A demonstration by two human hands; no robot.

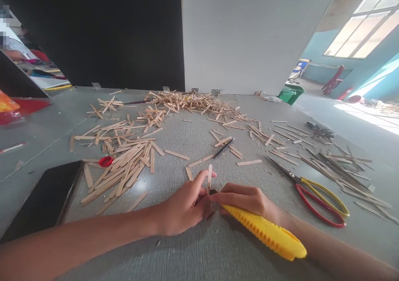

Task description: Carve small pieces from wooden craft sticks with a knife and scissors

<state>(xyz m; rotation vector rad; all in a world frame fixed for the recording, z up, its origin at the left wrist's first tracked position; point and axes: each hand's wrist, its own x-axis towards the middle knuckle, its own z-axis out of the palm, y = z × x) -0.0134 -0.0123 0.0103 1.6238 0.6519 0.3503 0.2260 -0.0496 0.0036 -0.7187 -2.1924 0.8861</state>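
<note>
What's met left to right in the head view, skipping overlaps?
Black rectangular slab, small red ring, left hand holding pale wooden stick, right hand gripping yellow plastic cutter, red-and-yellow-handled metal scissors.

Layout of the counter (187, 258), clock positions about the stick (210, 173) in the left grip (183, 206): stick heap (183, 101), near 12 o'clock, before the panels (237, 35); pen (223, 148), 1; scissors (293, 176), 3, strips (320, 169) beyond; knife (264, 228) in the right grip (246, 195), between 4 and 5; loose sticks (127, 171), 9.

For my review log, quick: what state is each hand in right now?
Left hand: closed, holding a wooden stick.
Right hand: closed around a yellow cutter, its front end near the stick.
</note>
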